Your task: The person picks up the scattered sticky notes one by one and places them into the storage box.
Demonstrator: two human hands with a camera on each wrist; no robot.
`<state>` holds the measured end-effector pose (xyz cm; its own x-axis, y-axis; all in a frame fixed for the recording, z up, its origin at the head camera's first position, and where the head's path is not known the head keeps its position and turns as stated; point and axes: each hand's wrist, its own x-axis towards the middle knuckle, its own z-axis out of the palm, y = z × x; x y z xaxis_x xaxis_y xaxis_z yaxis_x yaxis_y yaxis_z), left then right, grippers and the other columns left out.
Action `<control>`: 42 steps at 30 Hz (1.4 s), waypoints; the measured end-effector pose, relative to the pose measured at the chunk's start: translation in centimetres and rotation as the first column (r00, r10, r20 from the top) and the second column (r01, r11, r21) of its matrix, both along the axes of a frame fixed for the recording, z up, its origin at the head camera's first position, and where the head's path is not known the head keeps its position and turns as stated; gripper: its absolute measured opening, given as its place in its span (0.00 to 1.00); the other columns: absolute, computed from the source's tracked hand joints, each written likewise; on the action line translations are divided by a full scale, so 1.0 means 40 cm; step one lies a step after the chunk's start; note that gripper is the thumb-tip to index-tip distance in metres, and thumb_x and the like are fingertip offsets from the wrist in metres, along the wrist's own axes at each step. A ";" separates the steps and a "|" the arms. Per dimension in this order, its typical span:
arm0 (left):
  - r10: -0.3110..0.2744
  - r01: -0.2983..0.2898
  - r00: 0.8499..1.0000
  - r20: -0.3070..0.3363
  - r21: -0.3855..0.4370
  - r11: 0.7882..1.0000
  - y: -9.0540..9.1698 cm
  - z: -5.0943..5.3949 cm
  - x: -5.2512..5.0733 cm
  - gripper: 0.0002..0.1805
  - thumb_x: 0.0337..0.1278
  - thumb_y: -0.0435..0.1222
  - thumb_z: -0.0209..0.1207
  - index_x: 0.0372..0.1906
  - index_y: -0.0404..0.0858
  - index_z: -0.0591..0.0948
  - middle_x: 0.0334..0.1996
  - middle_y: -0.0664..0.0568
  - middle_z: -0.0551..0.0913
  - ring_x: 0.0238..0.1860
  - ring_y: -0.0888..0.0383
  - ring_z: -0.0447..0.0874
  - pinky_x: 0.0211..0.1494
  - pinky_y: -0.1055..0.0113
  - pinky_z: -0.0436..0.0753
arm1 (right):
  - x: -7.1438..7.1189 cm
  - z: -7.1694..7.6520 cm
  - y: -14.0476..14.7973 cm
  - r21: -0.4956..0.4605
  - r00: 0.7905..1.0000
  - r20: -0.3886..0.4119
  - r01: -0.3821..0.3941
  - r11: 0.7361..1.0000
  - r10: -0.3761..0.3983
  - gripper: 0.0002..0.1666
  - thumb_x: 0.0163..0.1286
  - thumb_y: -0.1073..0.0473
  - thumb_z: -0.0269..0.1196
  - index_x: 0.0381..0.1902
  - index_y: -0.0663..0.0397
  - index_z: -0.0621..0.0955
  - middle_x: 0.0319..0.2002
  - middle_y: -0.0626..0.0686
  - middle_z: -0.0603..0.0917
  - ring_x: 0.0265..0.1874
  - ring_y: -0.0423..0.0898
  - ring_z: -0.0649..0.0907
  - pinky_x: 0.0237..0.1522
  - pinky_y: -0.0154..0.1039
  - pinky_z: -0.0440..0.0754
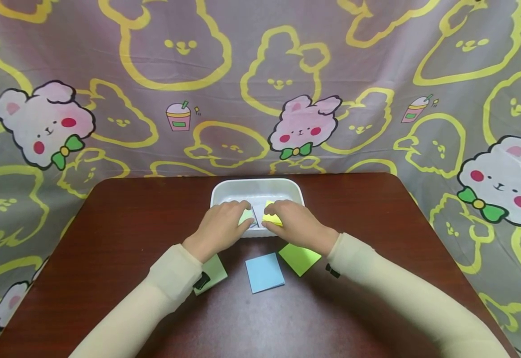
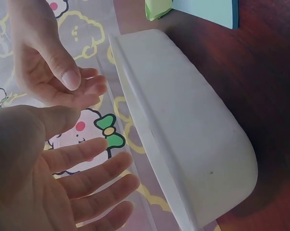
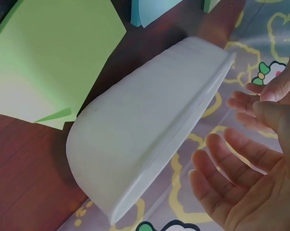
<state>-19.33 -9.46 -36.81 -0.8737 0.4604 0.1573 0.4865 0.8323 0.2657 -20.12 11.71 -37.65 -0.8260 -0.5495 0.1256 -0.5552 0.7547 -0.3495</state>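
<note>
In the head view, my left hand (image 1: 219,226) is over the left part of a white basin (image 1: 257,232), above a pale green paper pad (image 1: 246,217). Over the right part is my right hand (image 1: 299,226), at a yellow pad (image 1: 269,218). Both wrist views show the hands above the basin's rim, fingers spread and loosely bent, no paper between them: left hand (image 2: 82,178) and right hand (image 3: 246,178). The basin's wall (image 2: 193,130) hides its inside there. Contact with the pads cannot be told.
Before the basin on the brown table (image 1: 354,214) lie a green pad (image 1: 214,273) partly under the left wrist, a blue pad (image 1: 264,272) in the middle, and a yellow-green pad (image 1: 299,258) near the right wrist. A patterned cloth (image 1: 233,109) hangs behind the table.
</note>
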 end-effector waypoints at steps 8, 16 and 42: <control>-0.003 0.003 1.000 0.011 0.006 1.000 -0.007 -0.009 0.015 0.18 0.69 0.46 0.61 0.56 0.39 0.83 0.47 0.46 0.89 0.45 0.48 0.88 0.43 0.51 0.85 | 0.012 -0.008 -0.001 -0.013 1.000 0.008 -0.008 1.000 0.008 0.20 0.71 0.50 0.66 0.52 0.59 0.85 0.48 0.55 0.89 0.49 0.52 0.87 0.51 0.48 0.85; 0.008 -0.008 1.000 0.008 -0.002 1.000 -0.023 -0.018 0.029 0.19 0.69 0.46 0.61 0.56 0.40 0.82 0.48 0.46 0.89 0.46 0.48 0.88 0.45 0.51 0.84 | 0.027 -0.014 0.005 -0.029 0.999 0.039 -0.017 0.999 0.018 0.20 0.71 0.51 0.66 0.53 0.59 0.84 0.49 0.55 0.89 0.50 0.52 0.87 0.51 0.48 0.85; -0.009 0.008 0.999 -0.040 -0.026 1.000 -0.060 -0.038 0.078 0.18 0.67 0.45 0.62 0.54 0.39 0.83 0.43 0.48 0.89 0.39 0.51 0.88 0.40 0.56 0.84 | 0.090 -0.016 -0.014 0.001 0.994 -0.029 -0.102 0.995 0.102 0.17 0.69 0.51 0.68 0.49 0.56 0.85 0.44 0.52 0.89 0.43 0.45 0.85 0.47 0.43 0.85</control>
<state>-16.20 -11.85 -38.34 -0.8630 0.4720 0.1801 0.5033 0.8343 0.2248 -16.53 11.13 -38.30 -0.7619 -0.6303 0.1492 -0.6390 0.6938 -0.3322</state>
